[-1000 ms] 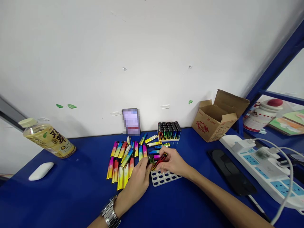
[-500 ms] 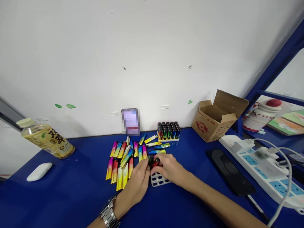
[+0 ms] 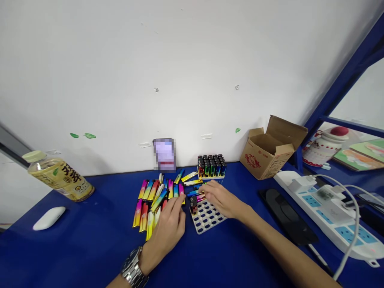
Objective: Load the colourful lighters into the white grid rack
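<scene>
My left hand (image 3: 168, 221), wearing a metal watch, reaches over the right side of a pile of shiny multicoloured lighters (image 3: 145, 196). Its fingertips touch a pink lighter (image 3: 181, 189), and the thumb stands apart from the index finger. My right hand (image 3: 222, 199) is bent over the far edge of a white tray with oval holes (image 3: 207, 219). Its curled fingers close on a pink-and-gold lighter (image 3: 199, 197), partly hidden by them. Two black-topped lighters (image 3: 193, 203) stand upright in the tray's far left corner.
Behind, a full block of upright lighters (image 3: 211, 166) stands by the wall near a phone (image 3: 165, 154). An open cardboard box (image 3: 260, 160), a black phone (image 3: 286, 214) and a power strip (image 3: 325, 214) lie right. A drink bottle (image 3: 61, 176) and white case (image 3: 49, 218) are left.
Both hands have come away from the upright lighters, which now stand in the tray. The left hand moved left to the pile; the right moved up to the loose lighters. More of the tray shows.
</scene>
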{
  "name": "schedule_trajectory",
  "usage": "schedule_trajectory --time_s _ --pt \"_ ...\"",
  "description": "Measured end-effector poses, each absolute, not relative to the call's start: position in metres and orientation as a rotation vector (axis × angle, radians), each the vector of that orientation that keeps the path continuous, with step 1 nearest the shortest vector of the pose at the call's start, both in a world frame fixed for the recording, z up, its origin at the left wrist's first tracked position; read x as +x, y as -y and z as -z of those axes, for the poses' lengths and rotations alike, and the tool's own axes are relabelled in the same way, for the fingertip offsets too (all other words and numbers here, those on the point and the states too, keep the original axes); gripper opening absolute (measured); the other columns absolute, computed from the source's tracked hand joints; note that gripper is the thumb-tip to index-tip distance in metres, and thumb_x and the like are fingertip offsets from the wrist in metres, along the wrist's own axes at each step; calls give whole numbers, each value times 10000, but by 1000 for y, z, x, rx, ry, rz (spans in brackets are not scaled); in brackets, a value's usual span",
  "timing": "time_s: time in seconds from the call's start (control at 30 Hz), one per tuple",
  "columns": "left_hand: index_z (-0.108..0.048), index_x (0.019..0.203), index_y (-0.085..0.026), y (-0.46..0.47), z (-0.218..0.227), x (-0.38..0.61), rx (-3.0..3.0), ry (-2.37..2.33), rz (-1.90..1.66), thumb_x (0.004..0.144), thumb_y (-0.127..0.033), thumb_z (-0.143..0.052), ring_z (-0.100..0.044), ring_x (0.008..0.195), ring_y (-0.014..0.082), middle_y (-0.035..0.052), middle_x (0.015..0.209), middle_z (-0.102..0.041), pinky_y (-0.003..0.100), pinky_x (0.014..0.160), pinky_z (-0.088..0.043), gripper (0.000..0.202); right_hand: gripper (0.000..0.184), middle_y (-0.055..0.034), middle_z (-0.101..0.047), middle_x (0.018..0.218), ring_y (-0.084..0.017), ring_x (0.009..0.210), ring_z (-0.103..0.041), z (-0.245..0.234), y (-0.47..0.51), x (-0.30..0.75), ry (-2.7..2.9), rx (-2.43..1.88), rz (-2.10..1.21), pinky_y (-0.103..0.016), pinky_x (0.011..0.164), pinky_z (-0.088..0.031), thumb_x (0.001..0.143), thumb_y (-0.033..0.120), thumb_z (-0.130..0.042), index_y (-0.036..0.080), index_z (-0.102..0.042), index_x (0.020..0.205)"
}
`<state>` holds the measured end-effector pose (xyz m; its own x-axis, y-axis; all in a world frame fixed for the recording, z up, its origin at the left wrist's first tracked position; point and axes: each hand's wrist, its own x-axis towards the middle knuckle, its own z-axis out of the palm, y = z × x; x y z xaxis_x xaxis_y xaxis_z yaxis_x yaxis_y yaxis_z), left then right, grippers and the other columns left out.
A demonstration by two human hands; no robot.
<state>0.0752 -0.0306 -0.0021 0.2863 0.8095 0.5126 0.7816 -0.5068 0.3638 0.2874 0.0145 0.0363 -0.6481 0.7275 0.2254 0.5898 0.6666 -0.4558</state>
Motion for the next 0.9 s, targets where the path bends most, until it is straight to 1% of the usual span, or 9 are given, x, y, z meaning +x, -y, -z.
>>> schedule_trajectory --time_s 0.07,0.2,0.3,0.43,0.57,0.63,0.73,0.83,0.9 --pt "-552 1150 -134 23 -1 68 2583 -1719 -1089 887 -138 -351 -584 982 255 139 1014 -609 412 874 -486 331 319 -71 -597 894 -207 889 -512 -30 -20 293 2480 -1064 -339 -359 825 -419 1005 254 -300 176 -597 917" --pt "-575 1051 -72 11 -3 52 2630 -2184 -839 887 -234 -415 -556 934 330 184 935 -590 478 801 -479 281 254 -86 -588 932 -218 892 -481 -20 -20 289 2524 -1121 -211 -363 816 -405 973 297 -413 176 -636 960" --pt "-587 951 -67 6 4 43 2650 -2264 -656 896 -251 -398 -560 816 314 175 848 -581 453 710 -486 270 254 -86 -584 937 -223 872 -469 -17 -15 282 2566 -1162 -155 -358 776 -400 951 357 -449 184 -629 994" --pt "-586 897 -99 3 13 39 2645 -2181 -757 920 -249 -348 -588 803 287 153 829 -593 426 721 -492 283 224 -103 -578 933 -236 855 -472 -15 -9 273 2595 -1272 -107 -356 736 -394 930 350 -476 158 -591 917" --pt "-549 1041 -120 7 7 46 2353 -2014 -1023 945 -306 -282 -627 894 283 151 914 -634 420 758 -506 340 103 -77 -583 866 -212 792 -498 -12 -10 271 2494 -1227 -223 -316 689 -384 931 223 -457 174 -507 856" --pt "-504 1137 -141 12 -2 52 2106 -1906 -1070 952 -366 -251 -651 838 256 121 909 -654 387 707 -517 385 82 -35 -562 770 -179 677 -485 -10 -12 272 2339 -1177 -373 -288 630 -366 943 193 -409 186 -470 889" --pt "-492 1180 -168 21 -13 60 1823 -1825 -1065 943 -472 -246 -630 652 215 51 770 -644 347 615 -492 457 116 29 -490 663 -139 557 -430 -9 -16 274 2005 -1119 -677 -252 553 -330 958 291 -394 199 -466 954" --pt "-540 1106 -178 27 -17 64 1687 -1809 -1100 889 -561 -363 -591 605 205 28 704 -621 325 581 -452 475 232 41 -464 631 -122 560 -428 -10 -20 274 1676 -1103 -828 -239 537 -328 907 418 -495 203 -490 821" --pt "-552 1013 -184 28 -16 65 1663 -1733 -1124 865 -566 -421 -577 601 196 18 674 -609 311 575 -436 430 290 33 -496 634 -124 584 -457 -10 -22 274 1524 -1064 -872 -241 562 -362 899 449 -496 207 -461 743"
